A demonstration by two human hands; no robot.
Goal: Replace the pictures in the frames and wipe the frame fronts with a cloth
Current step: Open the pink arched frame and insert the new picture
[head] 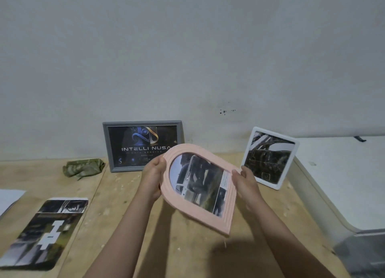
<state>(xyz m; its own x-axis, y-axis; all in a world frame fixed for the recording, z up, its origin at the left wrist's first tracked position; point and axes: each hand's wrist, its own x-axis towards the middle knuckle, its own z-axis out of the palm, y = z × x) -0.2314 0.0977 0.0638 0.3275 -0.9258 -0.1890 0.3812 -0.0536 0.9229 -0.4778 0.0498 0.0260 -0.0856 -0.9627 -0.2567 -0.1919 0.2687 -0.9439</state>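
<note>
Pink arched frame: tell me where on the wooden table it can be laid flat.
Both hands, left and right, hold the pink arched frame above the wooden table. The bare wood beneath it, between the loose print and the white unit, is free. The back edge is crowded: cloth, grey frame, white frame.

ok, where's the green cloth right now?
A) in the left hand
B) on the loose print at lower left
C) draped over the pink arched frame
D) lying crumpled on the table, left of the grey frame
D: the green cloth lies crumpled on the wooden table, just left of the grey frame, while the left hand and right hand both grip the pink arched frame.
</note>
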